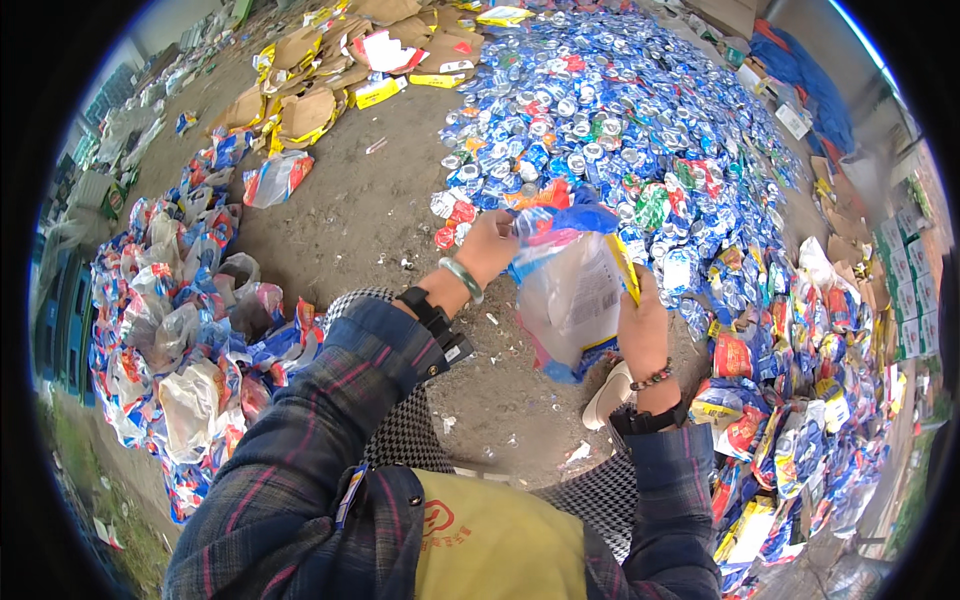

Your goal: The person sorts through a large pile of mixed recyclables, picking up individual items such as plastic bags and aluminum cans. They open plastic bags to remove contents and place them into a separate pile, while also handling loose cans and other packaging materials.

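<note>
Between my hands hangs a clear plastic wrapper (566,292) with blue, red and yellow printed edges. My left hand (487,244) pinches its upper left side, where blue and red film bunches up. On the other side, my right hand (645,322) grips the yellow edge between thumb and fingers. The wrapper is spread in front of me above the dirt floor, and its lower corner hangs over the ground near my light shoe (609,394). The fingertips of my left hand are partly hidden by the film.
Crushed drink cans (600,112), mostly blue, form a wide heap ahead. Plastic wrappers are piled at left (187,322), with another wrapper pile (780,420) at right. Flattened cardboard (307,112) lies at the far left; stacked green-and-white cartons (907,285) stand far right.
</note>
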### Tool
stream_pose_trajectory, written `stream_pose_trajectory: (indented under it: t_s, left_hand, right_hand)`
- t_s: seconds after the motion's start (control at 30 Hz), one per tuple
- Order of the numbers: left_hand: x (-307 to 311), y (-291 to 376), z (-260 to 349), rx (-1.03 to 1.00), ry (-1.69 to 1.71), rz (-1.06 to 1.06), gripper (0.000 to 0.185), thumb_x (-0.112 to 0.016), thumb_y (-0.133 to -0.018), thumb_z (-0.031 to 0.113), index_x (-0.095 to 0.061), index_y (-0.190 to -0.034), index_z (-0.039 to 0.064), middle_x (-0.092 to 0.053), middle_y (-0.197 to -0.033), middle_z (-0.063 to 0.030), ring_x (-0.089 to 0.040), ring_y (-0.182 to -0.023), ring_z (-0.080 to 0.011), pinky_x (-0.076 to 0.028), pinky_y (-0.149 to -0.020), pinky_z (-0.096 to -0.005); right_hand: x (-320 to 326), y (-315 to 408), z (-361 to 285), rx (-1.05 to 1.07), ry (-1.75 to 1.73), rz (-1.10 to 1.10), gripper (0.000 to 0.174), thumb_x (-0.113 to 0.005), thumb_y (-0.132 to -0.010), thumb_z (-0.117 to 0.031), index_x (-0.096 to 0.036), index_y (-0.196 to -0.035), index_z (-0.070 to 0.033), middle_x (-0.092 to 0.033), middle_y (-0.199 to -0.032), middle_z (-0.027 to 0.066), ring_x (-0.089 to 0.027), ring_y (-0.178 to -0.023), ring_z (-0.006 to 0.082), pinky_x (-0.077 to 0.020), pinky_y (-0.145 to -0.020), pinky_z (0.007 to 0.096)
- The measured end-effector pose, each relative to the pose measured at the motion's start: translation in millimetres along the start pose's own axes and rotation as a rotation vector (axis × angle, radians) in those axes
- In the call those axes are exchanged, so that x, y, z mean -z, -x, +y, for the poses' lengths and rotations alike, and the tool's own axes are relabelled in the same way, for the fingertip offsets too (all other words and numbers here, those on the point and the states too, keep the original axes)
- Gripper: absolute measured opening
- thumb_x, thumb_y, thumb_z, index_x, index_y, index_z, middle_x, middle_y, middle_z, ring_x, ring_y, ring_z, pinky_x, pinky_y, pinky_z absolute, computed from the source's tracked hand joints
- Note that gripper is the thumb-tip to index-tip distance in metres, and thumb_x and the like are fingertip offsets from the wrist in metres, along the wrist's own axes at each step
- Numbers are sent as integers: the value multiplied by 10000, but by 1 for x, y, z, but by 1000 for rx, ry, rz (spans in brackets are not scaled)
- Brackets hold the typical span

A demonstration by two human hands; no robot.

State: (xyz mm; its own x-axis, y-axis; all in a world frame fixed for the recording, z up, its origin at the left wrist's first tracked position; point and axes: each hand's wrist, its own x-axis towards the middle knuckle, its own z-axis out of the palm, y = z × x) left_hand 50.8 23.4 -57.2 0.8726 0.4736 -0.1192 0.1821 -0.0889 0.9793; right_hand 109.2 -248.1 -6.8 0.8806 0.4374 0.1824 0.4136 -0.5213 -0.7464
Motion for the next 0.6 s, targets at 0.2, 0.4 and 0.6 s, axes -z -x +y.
stream_pose_trajectory:
  t_s: [0.2, 0.4, 0.6]
  left_hand:
    - [-24, 32, 28, -763, -573, 244, 964, -832, -718, 97, -314, -1520, -25, -537, -1363, -292, -577, -1227, -401, -510, -1010, -432]
    - [11, 14, 22, -240, -655, 96, 578, -779, -732, 74, -619, -1286, 39, -663, -1144, -267, -671, -1066, -392, -551, -913, -445]
    - [39, 9, 15, -126, -758, 253, 514, -786, -678, 53, -706, -1185, 59, -722, -974, -244, -698, -942, -414, -562, -837, -451]
  right_hand:
    - [-26, 6, -4, 184, 146, -45, 414, -556, -933, -8, -569, -1341, -81, -671, -1101, 251, -664, -953, 445, -541, -790, 483]
    - [-16, 7, -1, 411, 140, -69, 391, -566, -929, 23, -640, -1296, -94, -690, -1142, 220, -695, -959, 394, -565, -811, 399]
    - [36, 1, 19, -20, -640, 14, 343, -591, -999, -5, -616, -1340, 14, -701, -1153, 62, -615, -1018, 76, -522, -886, 260]
